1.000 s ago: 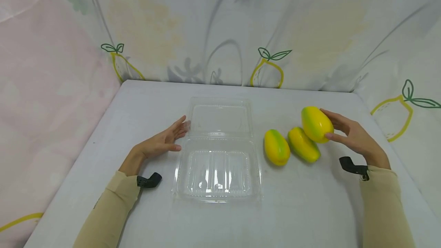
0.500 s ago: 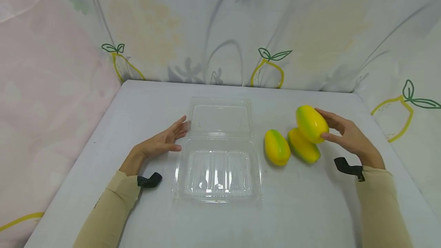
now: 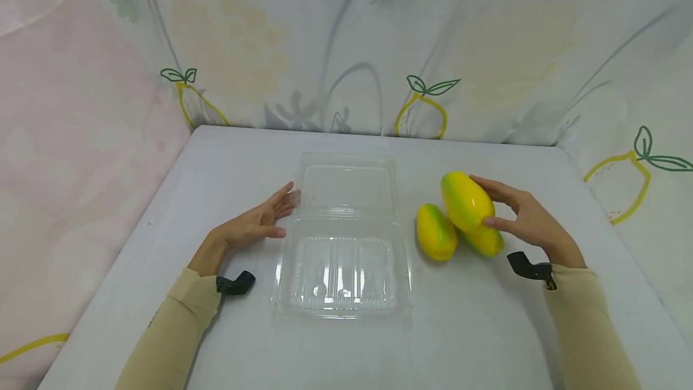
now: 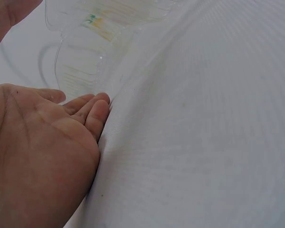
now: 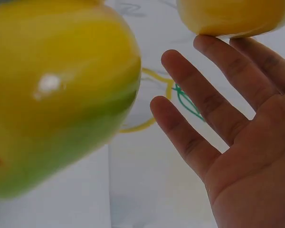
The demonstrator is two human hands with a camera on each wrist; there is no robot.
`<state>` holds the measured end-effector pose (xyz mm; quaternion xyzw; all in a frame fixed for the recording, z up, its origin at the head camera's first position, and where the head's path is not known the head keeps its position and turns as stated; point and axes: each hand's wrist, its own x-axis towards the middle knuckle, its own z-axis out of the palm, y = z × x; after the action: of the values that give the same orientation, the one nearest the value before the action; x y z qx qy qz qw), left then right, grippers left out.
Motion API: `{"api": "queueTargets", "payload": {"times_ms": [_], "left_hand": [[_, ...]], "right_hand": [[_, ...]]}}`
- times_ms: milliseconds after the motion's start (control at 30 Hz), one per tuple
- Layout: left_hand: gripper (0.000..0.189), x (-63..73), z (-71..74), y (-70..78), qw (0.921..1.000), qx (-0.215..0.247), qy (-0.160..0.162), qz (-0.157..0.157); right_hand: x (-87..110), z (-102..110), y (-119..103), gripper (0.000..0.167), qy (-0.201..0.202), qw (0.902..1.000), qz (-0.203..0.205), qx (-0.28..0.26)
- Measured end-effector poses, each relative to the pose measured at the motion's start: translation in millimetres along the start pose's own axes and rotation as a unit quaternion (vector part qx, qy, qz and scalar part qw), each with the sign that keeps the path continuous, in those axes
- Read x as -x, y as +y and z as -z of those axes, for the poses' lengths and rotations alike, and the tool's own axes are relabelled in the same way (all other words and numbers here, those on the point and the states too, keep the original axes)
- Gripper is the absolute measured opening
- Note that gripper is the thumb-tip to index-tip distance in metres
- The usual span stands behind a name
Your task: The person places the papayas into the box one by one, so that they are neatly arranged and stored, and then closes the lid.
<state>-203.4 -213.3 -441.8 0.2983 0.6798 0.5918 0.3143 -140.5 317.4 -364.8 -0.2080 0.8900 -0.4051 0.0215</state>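
In the head view my right hand (image 3: pixel 527 218) grips a glossy yellow-green mango (image 3: pixel 467 200) at its right end, between thumb and fingers. It hangs over a second mango (image 3: pixel 486 242), hiding much of it. A third mango (image 3: pixel 436 232) lies just left of these. The right wrist view has the gripped mango (image 5: pixel 235 16) at the fingertips and another mango (image 5: pixel 61 95) large at the left. My left hand (image 3: pixel 254 221) rests on the table with relaxed fingers, fingertips at the left edge of a clear plastic clamshell box (image 3: pixel 397 257). Its lid lies folded back behind its base.
The white table (image 3: pixel 460 336) runs back to a printed cloth backdrop (image 3: pixel 303 47) with lemon drawings. A pinkish cloth (image 3: pixel 81 167) hangs along the left side. Black wrist mounts (image 3: pixel 235 283) sit on both sleeves.
The right hand has moved left with the mango, from beside the second mango to over it and close to the third. The left hand and the clamshell box have stayed in place.
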Motion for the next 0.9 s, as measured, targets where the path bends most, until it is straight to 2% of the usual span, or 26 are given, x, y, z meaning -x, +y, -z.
{"api": "queueTargets", "payload": {"times_ms": [333,900], "left_hand": [[0.1,-0.6,0.6,-0.2,1.0,-0.004,-0.003,-0.004],[0.102,-0.3,0.3,0.6,1.0,0.0,0.003,0.005]], "right_hand": [[-5.4,-11,-4,0.072,-0.019,0.9997,0.011,-0.009],[-11.4,-27,-12,0.071,-0.05,0.9982,0.029,0.018]]}}
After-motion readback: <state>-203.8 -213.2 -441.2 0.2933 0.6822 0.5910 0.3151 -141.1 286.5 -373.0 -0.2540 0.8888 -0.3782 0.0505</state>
